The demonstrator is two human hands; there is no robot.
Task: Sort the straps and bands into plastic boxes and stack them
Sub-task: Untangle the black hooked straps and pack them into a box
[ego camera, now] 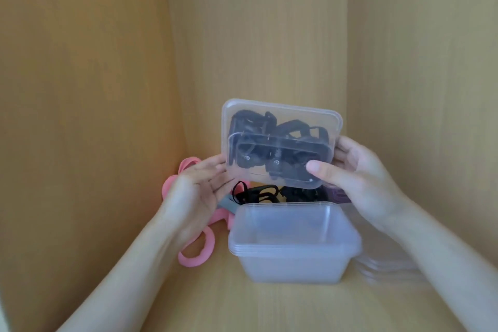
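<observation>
a closed box [280, 143] packed with black straps [269, 148] is held in the air, tilted so that its lid faces the camera. it is gripped at its 3 o'clock edge by the right hand [358, 178], thumb on the lid and fingers curled behind. the left hand [196, 191] is laid against the 9 o'clock edge with fingers straight.

at 6 o'clock of it a nest of empty boxes [293, 264] stands on the shelf [269, 310]. loose straps [258, 193] lie behind the nest, pink bands [198, 256] at its 9 o'clock and clear lids [388, 267] at its 3 o'clock.

this box seems filled and sealed. next, a level spot clear of the open nest is judged to be needed, so that later boxes can be stacked on it. the pink bands are not yet sorted.
</observation>
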